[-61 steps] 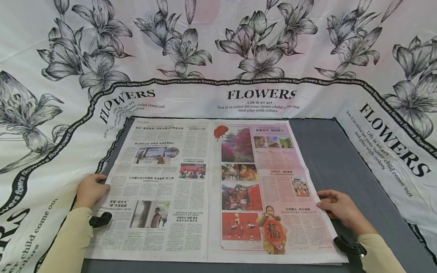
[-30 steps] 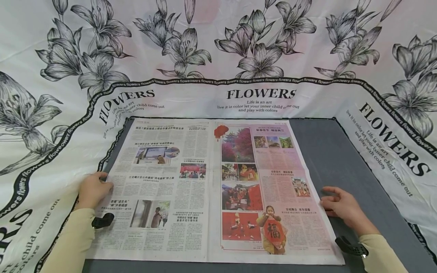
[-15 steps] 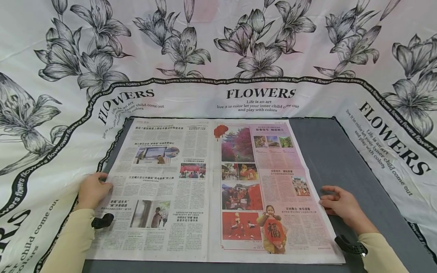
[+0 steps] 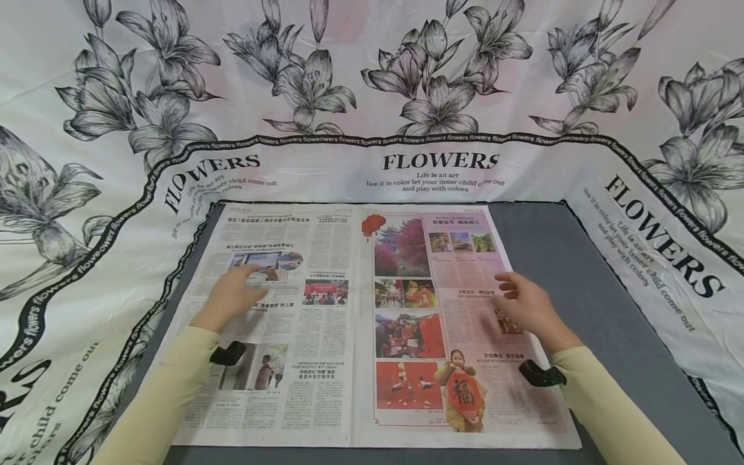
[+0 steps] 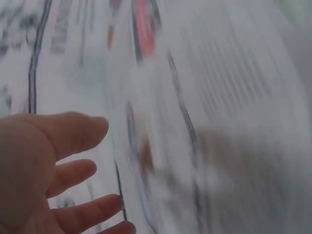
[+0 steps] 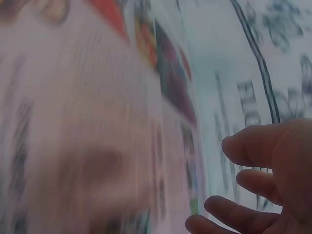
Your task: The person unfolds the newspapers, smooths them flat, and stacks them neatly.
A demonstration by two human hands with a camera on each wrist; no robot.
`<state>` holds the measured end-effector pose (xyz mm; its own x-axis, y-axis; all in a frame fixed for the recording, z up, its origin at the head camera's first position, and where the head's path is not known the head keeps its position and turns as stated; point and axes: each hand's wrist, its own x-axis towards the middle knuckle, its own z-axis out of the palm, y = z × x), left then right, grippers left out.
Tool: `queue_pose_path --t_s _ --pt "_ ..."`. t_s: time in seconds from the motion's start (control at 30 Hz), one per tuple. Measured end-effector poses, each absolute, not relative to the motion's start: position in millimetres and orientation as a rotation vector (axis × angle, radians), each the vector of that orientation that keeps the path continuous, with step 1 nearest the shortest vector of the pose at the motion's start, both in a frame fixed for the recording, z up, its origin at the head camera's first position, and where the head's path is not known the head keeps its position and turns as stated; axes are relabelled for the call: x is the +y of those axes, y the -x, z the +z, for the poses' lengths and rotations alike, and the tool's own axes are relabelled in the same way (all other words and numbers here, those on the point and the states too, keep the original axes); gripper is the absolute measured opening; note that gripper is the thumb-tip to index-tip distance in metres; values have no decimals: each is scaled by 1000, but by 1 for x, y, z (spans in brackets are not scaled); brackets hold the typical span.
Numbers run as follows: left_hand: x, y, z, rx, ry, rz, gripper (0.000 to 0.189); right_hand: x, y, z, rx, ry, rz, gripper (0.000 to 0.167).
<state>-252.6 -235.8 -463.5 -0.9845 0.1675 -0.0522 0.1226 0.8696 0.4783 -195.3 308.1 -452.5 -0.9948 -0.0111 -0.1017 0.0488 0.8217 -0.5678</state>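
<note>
An opened newspaper (image 4: 325, 323) lies flat, its left page mostly black text and its right page pinkish with red photos. Over the left page is my left hand (image 4: 232, 297), fingers spread and pointing inward. My right hand (image 4: 531, 307) hovers above the right page near its outer edge, fingers apart and slightly bent. Both wrist views are blurred; in the left wrist view the left hand (image 5: 63, 175) shows nothing between thumb and fingers. Likewise, in the right wrist view the right hand (image 6: 263, 180) holds nothing, with the newspaper page (image 6: 97, 107) beyond it.
Beneath the newspaper is a dark grey table surface (image 4: 558, 271), showing along the right side and front. White cloth (image 4: 325, 171) printed with black lilies and "FLOWERS" lettering rises behind the table and along both sides.
Both hands have left the newspaper's outer side edges and moved inward and up over the pages. The newspaper stays spread in nearly the same place.
</note>
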Motion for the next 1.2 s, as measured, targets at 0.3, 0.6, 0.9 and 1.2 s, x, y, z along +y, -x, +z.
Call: queue_pose_path --t_s 0.3,0.6,0.9,1.2 --pt "-131 269 -471 2755 -531 505 85 182 243 -467 2859 515 -735 68" --pt "-108 269 -490 2691 -408 493 96 113 250 -493 2802 602 -422 75" --pt "-107 269 -492 2719 -388 496 98 109 248 -505 2855 627 -366 70" --pt "-109 267 -491 2725 -331 498 101 101 241 -507 2851 505 -274 74"
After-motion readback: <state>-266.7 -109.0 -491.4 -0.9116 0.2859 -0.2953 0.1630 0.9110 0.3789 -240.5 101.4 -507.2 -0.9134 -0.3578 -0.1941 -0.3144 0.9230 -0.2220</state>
